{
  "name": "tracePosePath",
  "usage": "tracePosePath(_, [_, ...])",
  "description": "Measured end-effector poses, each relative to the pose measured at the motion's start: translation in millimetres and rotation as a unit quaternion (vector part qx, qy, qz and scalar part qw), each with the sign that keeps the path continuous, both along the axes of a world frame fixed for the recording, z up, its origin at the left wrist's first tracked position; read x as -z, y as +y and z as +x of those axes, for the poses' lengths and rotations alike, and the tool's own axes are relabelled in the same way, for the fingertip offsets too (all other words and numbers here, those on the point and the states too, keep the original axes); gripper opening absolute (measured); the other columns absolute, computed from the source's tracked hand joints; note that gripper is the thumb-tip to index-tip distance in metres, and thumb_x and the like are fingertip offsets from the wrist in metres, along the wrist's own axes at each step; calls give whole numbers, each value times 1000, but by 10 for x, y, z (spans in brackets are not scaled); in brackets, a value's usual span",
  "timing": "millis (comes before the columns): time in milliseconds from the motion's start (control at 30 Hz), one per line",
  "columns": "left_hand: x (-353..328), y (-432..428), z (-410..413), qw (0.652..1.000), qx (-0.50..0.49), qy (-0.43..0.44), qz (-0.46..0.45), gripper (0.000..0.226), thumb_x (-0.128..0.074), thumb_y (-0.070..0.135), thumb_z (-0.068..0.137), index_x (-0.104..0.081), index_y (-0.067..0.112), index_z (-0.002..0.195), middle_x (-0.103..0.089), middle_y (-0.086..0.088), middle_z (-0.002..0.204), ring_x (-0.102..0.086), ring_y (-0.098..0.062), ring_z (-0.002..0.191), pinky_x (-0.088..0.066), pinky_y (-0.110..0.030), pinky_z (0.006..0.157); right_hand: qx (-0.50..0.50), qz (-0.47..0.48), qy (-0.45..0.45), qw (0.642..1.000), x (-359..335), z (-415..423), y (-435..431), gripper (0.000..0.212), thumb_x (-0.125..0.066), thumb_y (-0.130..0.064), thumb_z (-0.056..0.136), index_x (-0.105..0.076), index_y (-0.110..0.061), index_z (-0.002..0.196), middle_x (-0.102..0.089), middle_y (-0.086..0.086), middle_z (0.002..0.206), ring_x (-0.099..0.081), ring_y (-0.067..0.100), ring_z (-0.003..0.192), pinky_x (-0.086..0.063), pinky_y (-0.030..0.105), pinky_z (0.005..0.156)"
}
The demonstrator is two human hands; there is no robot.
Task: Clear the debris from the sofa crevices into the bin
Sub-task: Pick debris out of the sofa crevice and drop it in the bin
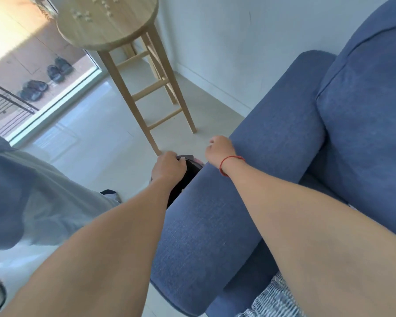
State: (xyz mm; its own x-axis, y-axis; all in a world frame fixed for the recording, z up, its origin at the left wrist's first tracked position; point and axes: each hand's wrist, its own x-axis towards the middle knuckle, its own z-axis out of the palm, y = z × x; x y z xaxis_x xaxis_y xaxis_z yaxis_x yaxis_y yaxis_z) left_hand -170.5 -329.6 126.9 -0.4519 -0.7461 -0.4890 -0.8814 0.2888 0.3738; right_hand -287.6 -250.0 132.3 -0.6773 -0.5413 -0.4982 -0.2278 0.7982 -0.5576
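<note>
The blue sofa (272,138) fills the right side, its rounded armrest running toward me. A dark bin (184,179) with a black liner stands on the floor against the armrest's outer side, mostly hidden by the armrest and my arm. My left hand (167,167) grips the bin's rim. My right hand (220,149), with a red string on its wrist, hovers fisted just past the armrest's end, above the bin's far side. Whether it holds any debris is hidden.
A tall wooden stool (108,21) with small pale crumbs on its seat stands on the pale tiled floor just beyond the bin. A white wall runs behind the sofa. Shoes (45,81) lie outside a glass door at left. A striped cushion (274,300) shows bottom right.
</note>
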Motion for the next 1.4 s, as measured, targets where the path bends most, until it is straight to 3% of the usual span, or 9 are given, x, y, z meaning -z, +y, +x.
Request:
tracePosePath(100, [-202,297,-333,999,50,9,-2,43,-44,32,97,-52,10,133,-58,-7,135,-54,-28,124,-45,-37,96,16,0,19,1000,-180,-199,332,24,-40,-9,94,-50,-15,73,-49,10,106,-50,29,94,-43,32,70])
tracePosePath(167, [-327,514,-581,996,88,9,-6,49,-45,33,96,-46,11,140,-58,-8,135,-57,-28,120,-46,-36,92,23,2,25,999,-284,-366,610,30,-38,-16,98,-57,-6,119,-46,12,136,-50,30,122,-44,38,97])
tracePosePath(233, [-463,770,-847,992,128,15,-11,49,-48,32,95,-46,11,139,-59,-9,132,-60,-29,115,-47,-35,89,48,0,30,998,-406,-553,937,42,-37,-22,100,-46,-3,136,-37,10,149,-42,29,134,-38,40,107])
tracePosePath(367, [-630,1428,-1356,979,201,38,-21,52,-50,35,95,-44,15,142,-53,-8,140,-52,-28,127,-44,-39,101,127,-11,52,990,-525,-897,1779,44,-38,-28,99,-47,-3,135,-41,10,144,-43,29,132,-37,42,108])
tracePosePath(600, [-361,2788,-1798,943,331,37,25,53,-52,37,93,-44,19,143,-54,-5,138,-55,-25,124,-47,-39,99,253,44,33,966,-200,-1008,3378,41,-38,-24,100,-48,-1,133,-45,14,142,-43,32,132,-38,41,105])
tracePosePath(767, [111,3532,-1757,915,398,-17,62,52,-51,34,94,-41,19,144,-50,-4,141,-53,-27,125,-45,-39,104,297,64,-27,952,252,-800,4108,22,-44,-12,93,-54,-6,113,-53,15,118,-55,34,108,-46,35,90])
tracePosePath(933, [516,3889,-1713,902,414,-86,92,53,-46,30,96,-34,22,147,-48,-5,143,-57,-28,120,-47,-41,103,300,77,-81,947,599,-735,4439,42,-45,-8,95,-43,-3,137,-37,12,147,-43,31,132,-39,37,107])
tracePosePath(1033, [752,3991,-1750,895,425,-102,88,52,-45,29,97,-34,22,147,-44,-5,146,-54,-28,122,-47,-40,102,314,70,-95,942,820,-771,4513,34,-43,-6,93,-48,-5,127,-44,12,137,-51,31,119,-43,36,98])
tracePosePath(1400, [1416,4258,-2301,857,499,-92,92,60,-47,21,96,-24,24,151,-24,2,159,-39,-25,138,-42,-38,107,314,64,-108,941,1402,-1112,4739,56,-41,2,93,-34,-11,146,-25,3,158,-33,26,142,-36,36,112])
